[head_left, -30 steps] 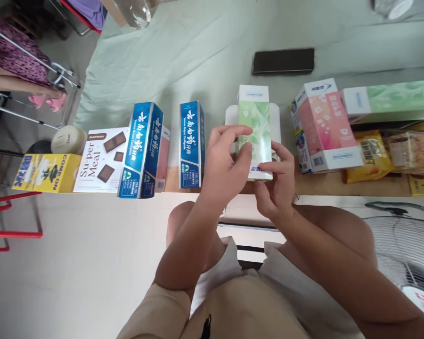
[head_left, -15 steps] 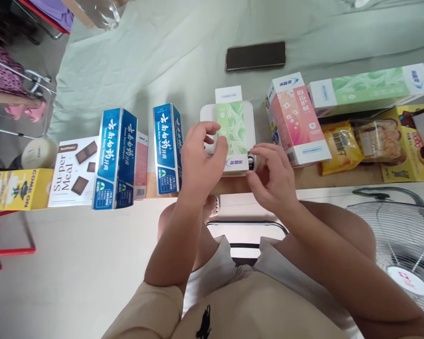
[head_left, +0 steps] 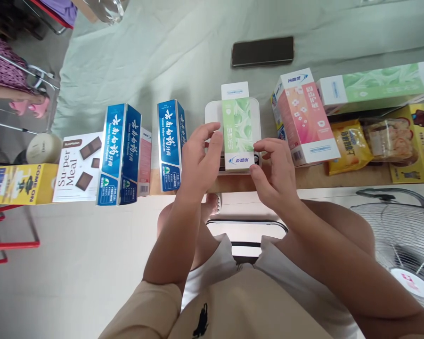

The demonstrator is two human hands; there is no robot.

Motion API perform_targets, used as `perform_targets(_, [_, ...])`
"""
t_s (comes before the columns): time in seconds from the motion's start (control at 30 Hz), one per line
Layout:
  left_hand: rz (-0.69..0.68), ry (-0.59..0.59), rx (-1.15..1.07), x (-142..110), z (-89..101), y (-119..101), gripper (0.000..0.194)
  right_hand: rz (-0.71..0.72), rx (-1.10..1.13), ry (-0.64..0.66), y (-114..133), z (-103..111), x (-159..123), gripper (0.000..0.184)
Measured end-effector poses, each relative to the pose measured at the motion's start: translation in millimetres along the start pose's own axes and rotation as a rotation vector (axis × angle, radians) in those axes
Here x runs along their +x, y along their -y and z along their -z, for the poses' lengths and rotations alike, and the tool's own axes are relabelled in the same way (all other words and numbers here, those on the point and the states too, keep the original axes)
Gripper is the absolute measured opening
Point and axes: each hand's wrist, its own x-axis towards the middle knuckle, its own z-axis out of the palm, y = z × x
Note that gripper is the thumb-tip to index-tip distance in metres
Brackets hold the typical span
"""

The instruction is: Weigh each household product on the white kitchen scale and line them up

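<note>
A green and white toothpaste box (head_left: 238, 125) lies lengthwise on a white device with rounded corners (head_left: 215, 112) that looks like a small kitchen scale. Its far end juts past the device's back edge. Beside the box's left edge is my left hand (head_left: 202, 155), fingers curved and thumb apart from the index finger, holding nothing. My right hand (head_left: 277, 172) is at the near right corner, its index fingertip at the box's edge and thumb spread lower down. It does not grip the box. Dark round spots on the device's front are partly covered by the box.
Left stand two blue toothpaste boxes (head_left: 115, 155), a white Su-per Meal box (head_left: 78, 174) and a yellow box (head_left: 23, 183). Right are a pink toothpaste box (head_left: 305, 117), another green box (head_left: 378, 84) and snack packs (head_left: 349, 146). A phone (head_left: 263, 52) lies behind; a fan (head_left: 403, 249) stands lower right.
The green box on the device has turned slightly and lies straighter. My left thumb has moved off its top to the left side. The whole view has shifted a little.
</note>
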Motion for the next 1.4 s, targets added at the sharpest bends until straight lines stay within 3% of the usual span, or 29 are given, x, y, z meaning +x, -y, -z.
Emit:
perform_targets(0.1, [0.002,0.005,0.030,-0.9,0.7,-0.2,0.032,-0.025,-0.005,0.002,-0.9,-1.5,-0.2,0.028])
perform_targets(0.3, [0.010,0.049,0.105,-2.2,-2.3,-1.4,0.037,-0.230,0.018,0.135,-3.3,-3.2,-3.4,0.041])
perform_targets(0.47, [-0.061,0.019,0.182,-6.1,-10.3,-7.1,0.039,-0.249,0.080,0.172,-0.9,-7.6,-4.3,0.047])
perform_targets(0.63, [-0.256,-0.079,0.138,-12.5,-17.3,-14.3,0.032,-0.220,0.186,0.208,5.1,-14.3,-10.0,0.051])
perform_targets(0.73, [-0.244,-0.107,0.130,-13.4,-18.6,-13.9,0.031,-0.232,0.194,0.213,8.9,-15.0,-12.0,0.051])
perform_targets(0.87, [-0.195,-0.174,-0.062,-10.7,-16.8,-7.3,0.025,-0.168,0.155,0.191,11.9,-10.8,-8.9,0.049])
perform_targets(1.0, [-0.272,-0.252,-0.255,-7.6,-15.5,-3.4,0.028,-0.037,0.166,0.155,10.6,-9.9,-2.7,0.051])
perform_targets(1.1, [-0.315,-0.303,-0.332,-7.6,-13.7,-8.3,0.026,0.072,0.221,0.126,12.8,-10.5,6.1,0.054])
perform_targets(1.2, [-0.351,-0.278,-0.324,-9.0,-10.6,-19.8,0.022,0.161,0.327,0.059,22.3,-5.0,18.4,0.048])
perform_targets(1.3, [-0.388,-0.232,-0.273,-9.3,-11.6,-34.7,0.025,0.153,0.430,-0.040,34.1,8.7,28.9,0.034])
perform_targets(1.4, [-0.396,-0.156,-0.314,-6.9,-22.0,-47.9,0.034,0.034,0.515,-0.084,39.6,27.8,35.7,0.020])
